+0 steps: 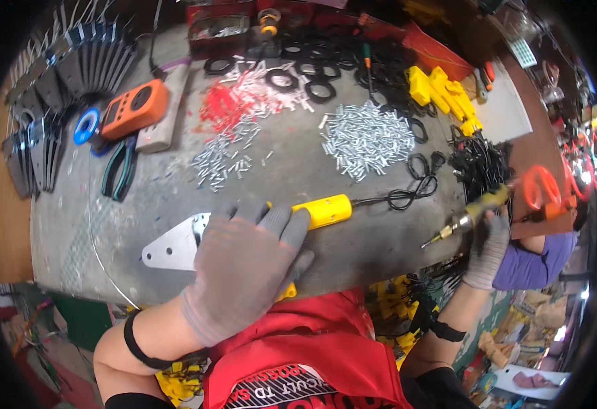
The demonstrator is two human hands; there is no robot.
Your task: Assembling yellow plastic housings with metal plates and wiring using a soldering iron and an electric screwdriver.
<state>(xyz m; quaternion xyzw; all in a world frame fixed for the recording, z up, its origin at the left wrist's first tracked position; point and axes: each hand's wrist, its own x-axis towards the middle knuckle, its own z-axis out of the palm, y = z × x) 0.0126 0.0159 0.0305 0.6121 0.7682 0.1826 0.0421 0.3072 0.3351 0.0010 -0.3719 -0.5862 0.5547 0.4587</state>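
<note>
My gloved left hand (240,266) is closed over a yellow-handled tool near the table's front edge. The yellow handle (322,212) sticks out past my fingers on the right, trailing a black cord (400,196). A flat, pale metal plate (170,251) with holes reaches out on the left; my palm hides how it joins the handle. Another yellow piece (287,292) shows under my hand. In my gloved right hand (487,253) is a power screwdriver (474,210), its bit pointing left toward the handle, a gap between them. A coiled orange-red hose (540,187) lies behind it.
Silver pins (368,140) lie heaped beyond the handle, near red and white sleeves (250,95) and black rings (320,91). An orange meter (135,108), pliers (119,169) and grey blades (36,146) stand left. Yellow handles (441,92) and black cords (482,160) lie right.
</note>
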